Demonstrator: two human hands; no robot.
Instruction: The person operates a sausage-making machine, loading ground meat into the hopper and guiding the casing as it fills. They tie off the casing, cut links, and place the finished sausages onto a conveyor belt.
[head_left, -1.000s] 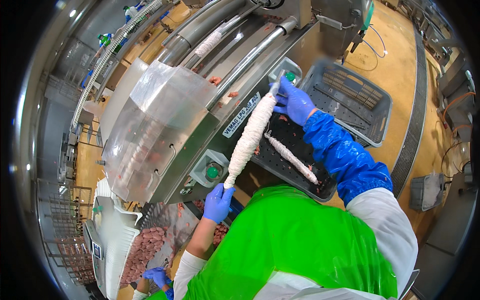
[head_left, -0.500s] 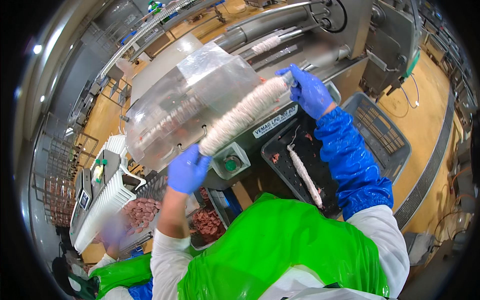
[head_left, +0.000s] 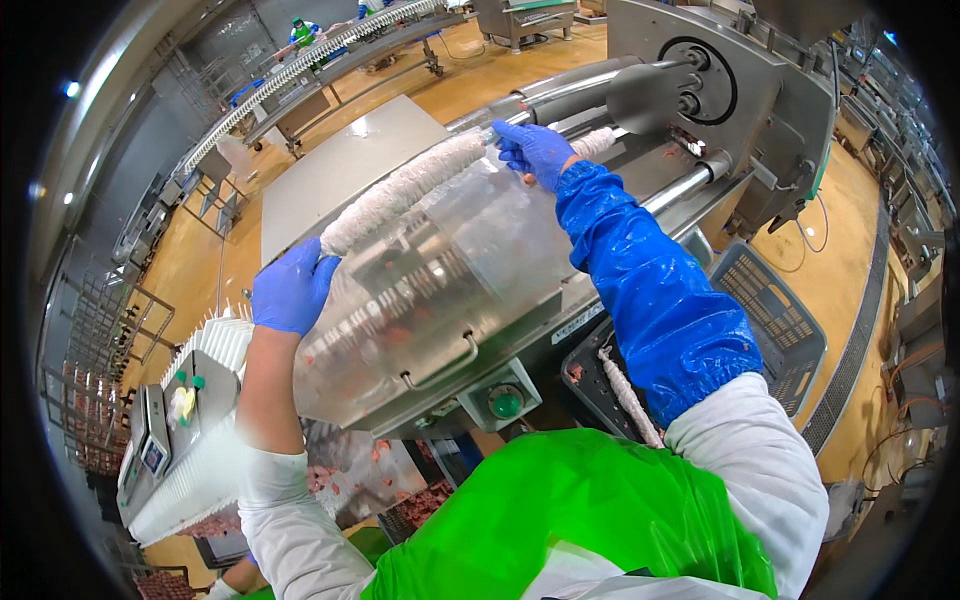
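A long roll of white ruffled casing spans diagonally above the clear cover of the steel machine. My left hand in a blue glove is closed round its lower-left end. My right hand, also gloved, grips the upper-right end by the short bare tube tip. Behind my right hand, a shorter white casing sits on one of the machine's steel tubes. A thinner white casing lies in the dark perforated tray below, partly hidden by my right sleeve.
A grey plastic crate stands right of the tray. At the left are a white slatted conveyor, a racked trolley and a co-worker's arm. People stand at a far conveyor. A green button is on the machine front.
Both my hands have raised the long casing up and leftward, from in front of the machine to over its clear cover. The view has tilted to show more of the room.
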